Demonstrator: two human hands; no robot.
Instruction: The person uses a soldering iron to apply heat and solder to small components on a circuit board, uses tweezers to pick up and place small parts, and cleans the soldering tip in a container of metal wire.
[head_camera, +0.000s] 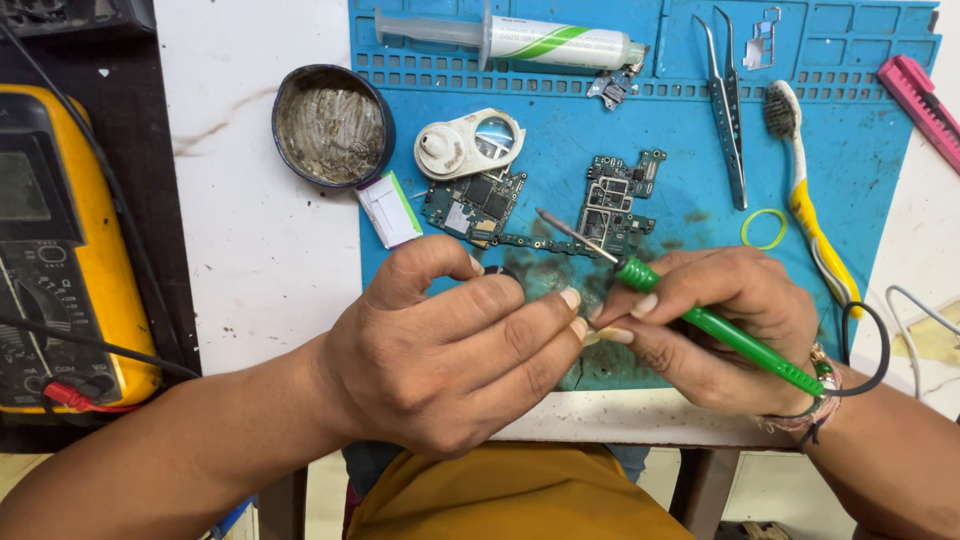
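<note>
I see my right hand (715, 325) closed around a green soldering iron (700, 318), its metal tip pointing up-left toward the circuit boards (540, 205) on the blue mat (850, 160). My left hand (450, 350) is closed, its fingertips (572, 312) pinching something small that I cannot tell, just beside the right fingers. Behind the boards lie a white magnifier (468, 145), a round tin (332, 125) and a syringe (520, 40). Tweezers (728, 105) and a toothbrush (808, 195) lie to the right. A yellow multimeter (60, 250) stands at the left of the surface (260, 260).

Both hands (590, 335) fingertip to fingertip
</note>
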